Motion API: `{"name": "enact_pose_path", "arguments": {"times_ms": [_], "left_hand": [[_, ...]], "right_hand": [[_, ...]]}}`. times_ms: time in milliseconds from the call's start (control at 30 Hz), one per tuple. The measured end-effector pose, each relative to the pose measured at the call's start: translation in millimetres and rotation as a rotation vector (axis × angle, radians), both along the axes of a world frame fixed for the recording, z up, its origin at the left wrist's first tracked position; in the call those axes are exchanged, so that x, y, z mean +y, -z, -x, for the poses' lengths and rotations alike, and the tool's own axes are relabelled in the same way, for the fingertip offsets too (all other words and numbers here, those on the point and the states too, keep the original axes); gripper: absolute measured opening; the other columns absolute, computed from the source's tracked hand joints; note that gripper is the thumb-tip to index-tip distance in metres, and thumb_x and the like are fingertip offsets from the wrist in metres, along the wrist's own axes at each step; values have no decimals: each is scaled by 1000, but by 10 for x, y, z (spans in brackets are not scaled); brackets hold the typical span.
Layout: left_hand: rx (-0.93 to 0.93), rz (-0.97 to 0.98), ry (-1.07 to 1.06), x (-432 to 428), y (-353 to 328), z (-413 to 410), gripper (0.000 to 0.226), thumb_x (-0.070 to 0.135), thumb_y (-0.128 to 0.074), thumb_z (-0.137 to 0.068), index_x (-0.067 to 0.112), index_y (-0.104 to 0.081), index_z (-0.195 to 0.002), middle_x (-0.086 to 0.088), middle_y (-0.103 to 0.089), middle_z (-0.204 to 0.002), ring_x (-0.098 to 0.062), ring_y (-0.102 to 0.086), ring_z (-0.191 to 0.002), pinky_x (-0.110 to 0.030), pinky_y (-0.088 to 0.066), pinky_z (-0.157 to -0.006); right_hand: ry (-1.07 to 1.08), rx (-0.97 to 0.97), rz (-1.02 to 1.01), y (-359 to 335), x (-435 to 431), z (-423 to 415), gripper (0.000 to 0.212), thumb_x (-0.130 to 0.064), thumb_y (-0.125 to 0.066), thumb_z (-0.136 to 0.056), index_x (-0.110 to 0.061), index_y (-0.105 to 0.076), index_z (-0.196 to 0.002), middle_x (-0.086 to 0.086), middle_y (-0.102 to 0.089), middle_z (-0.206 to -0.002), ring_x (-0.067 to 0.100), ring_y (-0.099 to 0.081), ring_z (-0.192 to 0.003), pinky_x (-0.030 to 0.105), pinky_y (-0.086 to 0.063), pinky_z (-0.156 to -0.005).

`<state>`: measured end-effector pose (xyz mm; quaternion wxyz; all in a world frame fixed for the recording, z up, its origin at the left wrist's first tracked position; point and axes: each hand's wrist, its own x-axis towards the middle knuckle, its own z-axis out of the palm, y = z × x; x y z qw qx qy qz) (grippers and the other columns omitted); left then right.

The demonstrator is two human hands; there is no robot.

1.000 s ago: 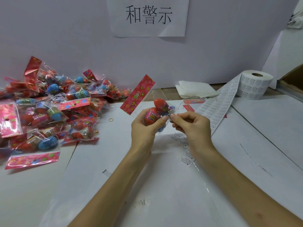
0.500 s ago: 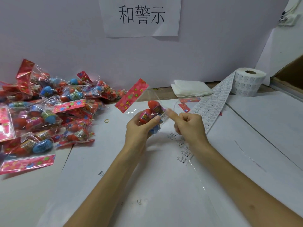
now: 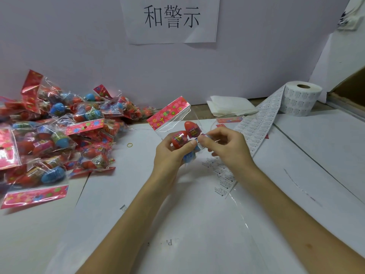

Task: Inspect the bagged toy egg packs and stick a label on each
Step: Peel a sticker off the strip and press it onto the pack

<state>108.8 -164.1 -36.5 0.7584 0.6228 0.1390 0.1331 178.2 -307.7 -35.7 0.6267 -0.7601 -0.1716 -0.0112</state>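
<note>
The left hand (image 3: 171, 155) curls round an egg pack (image 3: 183, 135) held above the middle of the surface (image 3: 197, 224), with the pack's red header card (image 3: 167, 113) tilted toward 11 o'clock. At 3 o'clock of the pack, the right hand (image 3: 225, 149) pinches a small white label (image 3: 201, 144) against the bag. A pile of packs (image 3: 59, 131) lies at 9 o'clock. The label roll (image 3: 300, 99) stands at 2 o'clock, its strip (image 3: 256, 127) trailing toward the hands.

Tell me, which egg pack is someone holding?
The egg pack in the middle, gripped by the left hand while the right hand pinches its side. All the others lie loose in the pile on the left.
</note>
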Motion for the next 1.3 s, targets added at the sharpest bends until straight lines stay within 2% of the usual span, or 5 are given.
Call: {"name": "enact_pose_path", "arguments": {"times_ms": [300,467,667,1033,1300], "left_hand": [[9,1,24,11,-13,-4,31,10,-74,-90,7,-65,-120,-13,-74,-98,-25,-71,-86,-36,-61,-83],[5,-40,-8,-10,-21,-9,40,11,-77,-89,8,-64,-126,-22,-71,-113,-40,-68,-108,-51,-56,-100],[-17,-89,-13,-8,-5,3,32,13,-80,-86,14,-68,-115,-9,-76,-97,-25,-73,-91,-43,-59,-91],[-9,-114,-57,31,20,-39,24,15,-79,-87,29,-66,-102,-2,-75,-97,-22,-73,-93,-34,-62,-86],[49,-34,-77,73,22,-54,21,18,-78,-89,23,-66,-106,-1,-74,-101,-26,-73,-100,-39,-62,-87]], "right_hand": [[-99,113,-184,-36,-35,-24,17,-17,-78,-88,-8,-71,-75,3,-67,-65,15,-65,-62,25,-57,-64],[-126,174,-181,-41,-40,-25,19,-17,-69,-95,-8,-67,-78,4,-69,-70,17,-67,-64,27,-57,-64],[-119,91,-95,-37,-41,-15,25,-17,-82,-83,4,-68,-88,8,-69,-77,20,-71,-65,30,-61,-65],[-128,39,-17,-13,-5,18,28,-25,-87,-77,-17,-66,-95,2,-66,-84,24,-75,-67,34,-64,-67],[-223,60,-46,-17,-27,18,28,-7,-82,-82,-17,-64,-100,7,-70,-92,30,-77,-76,38,-64,-71]]}}
